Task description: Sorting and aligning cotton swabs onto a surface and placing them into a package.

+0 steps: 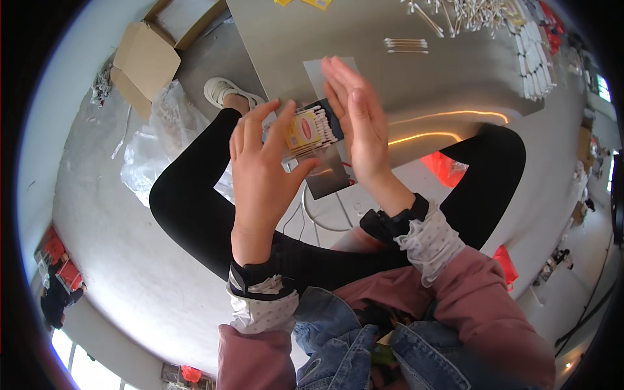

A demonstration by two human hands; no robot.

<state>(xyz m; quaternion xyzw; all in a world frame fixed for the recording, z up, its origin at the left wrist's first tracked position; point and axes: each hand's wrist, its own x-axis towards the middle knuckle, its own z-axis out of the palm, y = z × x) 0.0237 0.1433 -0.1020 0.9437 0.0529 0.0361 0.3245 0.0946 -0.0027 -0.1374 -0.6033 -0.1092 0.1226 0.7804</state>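
Between my two hands is a small clear packet of cotton swabs (312,129) with a yellow and red label. My left hand (260,162) grips the packet from the left, fingers curled around its edge. My right hand (357,123) presses flat against the packet's right side, fingers straight and together. Both hands hover above my lap, just in front of a grey metal table (364,78). A shiny metal plate (328,175) shows under the packet.
On the table lie three loose cotton swabs (406,45), a heap of swabs (474,13) and a row of white packets (536,58) at the far right. A cardboard box (146,62) and a clear plastic bag (162,136) sit on the floor at left.
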